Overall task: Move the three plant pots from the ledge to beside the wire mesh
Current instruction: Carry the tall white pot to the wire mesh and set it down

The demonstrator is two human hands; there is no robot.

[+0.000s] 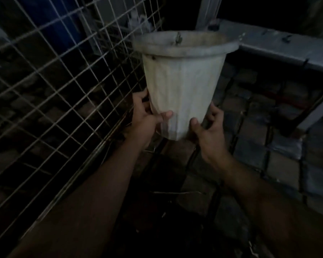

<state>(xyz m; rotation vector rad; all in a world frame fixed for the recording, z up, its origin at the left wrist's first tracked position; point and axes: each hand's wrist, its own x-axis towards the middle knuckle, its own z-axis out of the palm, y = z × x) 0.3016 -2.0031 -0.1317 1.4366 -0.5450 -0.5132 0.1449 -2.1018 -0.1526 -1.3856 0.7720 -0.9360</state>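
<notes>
A tall white plastic plant pot [183, 84] with a wide rim is held up in the air, upright, in the middle of the view. A small dry sprout shows at its rim. My left hand [147, 112] grips its lower left side, thumb across the front. My right hand [207, 125] cups its lower right side near the base. The wire mesh [60, 86] stands just left of the pot, leaning across the left half of the view. Only this one pot is in sight.
A grey ledge [280, 47] runs across the back right. The floor [250, 138] is dark paving tiles. A blue barrel [54, 25] stands behind the mesh. A grey metal post [207, 10] rises behind the pot. The scene is dim.
</notes>
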